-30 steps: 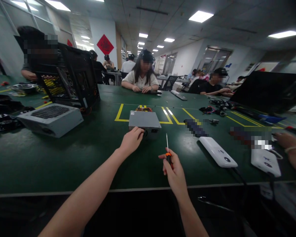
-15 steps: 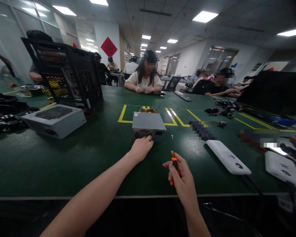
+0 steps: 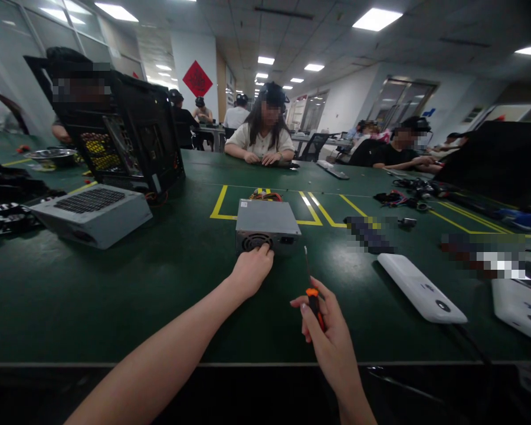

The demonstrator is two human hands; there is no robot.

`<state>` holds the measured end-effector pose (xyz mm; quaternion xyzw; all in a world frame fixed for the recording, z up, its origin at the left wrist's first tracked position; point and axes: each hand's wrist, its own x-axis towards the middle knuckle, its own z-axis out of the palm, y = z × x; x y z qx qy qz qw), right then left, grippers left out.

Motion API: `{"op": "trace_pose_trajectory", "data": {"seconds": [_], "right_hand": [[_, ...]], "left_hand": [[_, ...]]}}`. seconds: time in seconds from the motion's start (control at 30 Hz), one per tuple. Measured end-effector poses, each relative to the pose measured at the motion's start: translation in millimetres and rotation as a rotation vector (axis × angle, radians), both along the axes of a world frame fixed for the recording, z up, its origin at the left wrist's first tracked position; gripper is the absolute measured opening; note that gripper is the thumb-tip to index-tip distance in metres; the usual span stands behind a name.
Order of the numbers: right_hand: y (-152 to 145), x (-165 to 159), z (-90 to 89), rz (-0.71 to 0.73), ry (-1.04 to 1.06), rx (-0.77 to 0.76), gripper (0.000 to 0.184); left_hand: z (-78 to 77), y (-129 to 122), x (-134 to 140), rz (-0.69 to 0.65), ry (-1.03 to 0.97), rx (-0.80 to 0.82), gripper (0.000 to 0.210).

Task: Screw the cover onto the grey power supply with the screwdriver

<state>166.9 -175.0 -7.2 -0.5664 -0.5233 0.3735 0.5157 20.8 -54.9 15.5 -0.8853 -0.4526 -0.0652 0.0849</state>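
Note:
A grey computer power supply [image 3: 268, 216] lies on the green table [image 3: 194, 260] ahead of me, its fan side facing me and coloured cables behind it. My left hand [image 3: 253, 270] is closed against that fan side, its bent fingers at the grille; the fingertips are partly hidden. Lower and to the right, my right hand [image 3: 330, 321] is wrapped round the orange and black handle of a screwdriver [image 3: 312, 299]. The thin shaft points up, with its tip in front of the power supply's right corner and apart from it.
At left stand a black computer case [image 3: 148, 130] and a second power supply [image 3: 92, 215]. White devices [image 3: 420, 287] with cables lie at right, near a dark blurred object [image 3: 368, 234]. Yellow tape [image 3: 223, 217] marks the table. A person [image 3: 261, 139] sits opposite.
The view has shifted slightly, so the things at right sit further right. The screwdriver leans a little more to the left. My left hand stays at the power supply's fan side.

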Motion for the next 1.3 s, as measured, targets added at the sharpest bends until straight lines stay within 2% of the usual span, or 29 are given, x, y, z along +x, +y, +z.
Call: {"op": "trace_pose_trajectory", "data": {"seconds": [0.23,0.33,0.43,0.6,0.67,0.73,0.9,1.13,1.3], "right_hand": [[1.8,-1.4,-4.1,-0.008,-0.053,-0.005,0.030],[0.6,-0.7,-4.6,-0.001,-0.080,-0.021,0.030],[-0.2,0.1,-3.9,0.015,-0.074,-0.026,0.033],[-1.5,-0.2,-3.3,0.035,-0.129,-0.030,0.034],[-2.0,-0.5,-3.9,0.038,-0.162,-0.033,0.034],[-2.2,-1.0,-4.6,0.040,-0.185,-0.039,0.034],[-2.1,-3.2,-4.0,0.025,-0.222,-0.024,0.034],[-1.7,-4.4,-2.1,0.011,-0.259,-0.016,0.035],[-1.1,-4.2,-3.5,0.015,-0.262,0.005,0.036]], "left_hand": [[3.7,-2.0,-2.9,0.014,-0.002,-0.034,0.024],[2.0,-1.3,-3.6,0.037,-0.122,-0.075,0.023],[-0.6,1.6,-3.6,0.045,-0.510,-0.257,0.018],[-1.7,7.6,-0.9,0.071,-1.414,-0.933,0.022],[-0.1,8.1,-0.3,0.090,-1.661,-1.121,0.019],[1.9,7.3,-0.1,0.096,-1.790,-1.237,0.014],[4.4,4.2,-0.1,0.066,-1.807,-1.338,0.010],[6.5,1.2,2.3,0.082,-1.783,-1.368,0.010],[7.3,0.2,3.4,0.055,-1.841,-1.422,0.007]]}}
